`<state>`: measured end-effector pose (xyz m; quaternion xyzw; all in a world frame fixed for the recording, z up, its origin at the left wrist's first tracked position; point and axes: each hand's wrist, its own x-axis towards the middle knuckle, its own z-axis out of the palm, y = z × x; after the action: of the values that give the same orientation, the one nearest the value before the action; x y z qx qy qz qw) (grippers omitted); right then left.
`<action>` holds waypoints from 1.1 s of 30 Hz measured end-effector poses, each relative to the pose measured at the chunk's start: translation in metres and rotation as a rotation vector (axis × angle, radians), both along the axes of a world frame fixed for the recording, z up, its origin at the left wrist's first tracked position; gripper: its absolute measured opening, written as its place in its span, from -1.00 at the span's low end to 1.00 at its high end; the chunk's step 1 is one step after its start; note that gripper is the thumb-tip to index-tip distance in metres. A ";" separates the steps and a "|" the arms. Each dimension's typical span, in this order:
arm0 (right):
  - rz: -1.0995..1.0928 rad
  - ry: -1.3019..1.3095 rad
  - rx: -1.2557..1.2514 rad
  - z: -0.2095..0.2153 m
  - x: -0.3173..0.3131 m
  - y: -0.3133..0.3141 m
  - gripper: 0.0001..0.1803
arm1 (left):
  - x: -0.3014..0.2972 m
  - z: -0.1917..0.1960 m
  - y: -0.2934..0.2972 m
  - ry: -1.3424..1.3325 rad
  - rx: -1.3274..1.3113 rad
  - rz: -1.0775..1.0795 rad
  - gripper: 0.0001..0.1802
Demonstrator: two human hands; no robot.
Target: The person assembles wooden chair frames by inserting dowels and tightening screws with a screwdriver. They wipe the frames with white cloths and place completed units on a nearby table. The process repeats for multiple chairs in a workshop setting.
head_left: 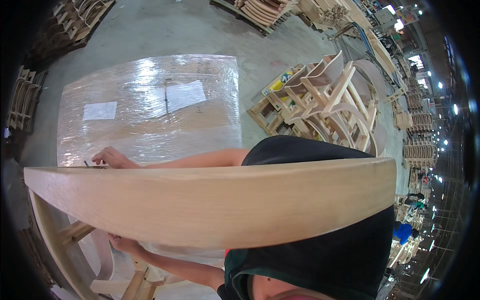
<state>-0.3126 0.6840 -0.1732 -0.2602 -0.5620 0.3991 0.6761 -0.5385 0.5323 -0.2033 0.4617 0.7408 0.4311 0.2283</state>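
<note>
A broad, pale wooden board [210, 202] with a curved edge spans the middle, hiding parts of my arms and body. It meets a wooden frame [47, 225] at the left. Just past the board's far edge, my right hand [112, 157] has curled fingers, near a thin dark rod [87, 163]; whether the fingers pinch it is unclear. Below the board's near edge is my left hand [123, 244], its fingers bent up against the underside and partly hidden. What it grips there does not show. Wooden rails [137, 280] cross beneath my left forearm.
Behind the board lies a large cardboard pack [200, 125] in clear film, with white paper sheets [100, 111] on it. Curved wooden frames [330, 100] are piled on a pallet at right. More wooden parts [262, 12] stand farther off. A person in blue [403, 232] is distant at right.
</note>
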 end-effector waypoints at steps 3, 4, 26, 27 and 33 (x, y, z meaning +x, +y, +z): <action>-0.037 -0.007 0.017 0.005 0.006 0.006 -0.69 | 0.009 0.003 0.006 0.027 0.055 -0.037 -0.87; -0.037 -0.009 0.020 0.005 0.008 0.009 -0.69 | 0.009 0.001 0.006 0.033 0.067 -0.044 -0.87; 1.015 -0.888 0.242 0.078 -0.046 -0.097 -0.74 | 0.090 0.090 -0.096 -0.079 0.229 0.438 -0.84; 1.138 -0.877 0.238 0.066 -0.058 -0.103 -0.74 | 0.091 0.091 -0.105 -0.036 0.220 0.508 -0.84; 1.408 -0.633 -0.056 0.069 -0.116 -0.147 -0.79 | 0.067 0.102 -0.164 -0.096 0.191 0.640 -0.82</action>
<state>-0.4285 0.5373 -0.1045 0.0397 -0.7514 0.6557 0.0629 -0.4718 0.3681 -0.1008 0.2043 0.7930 0.5695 0.0716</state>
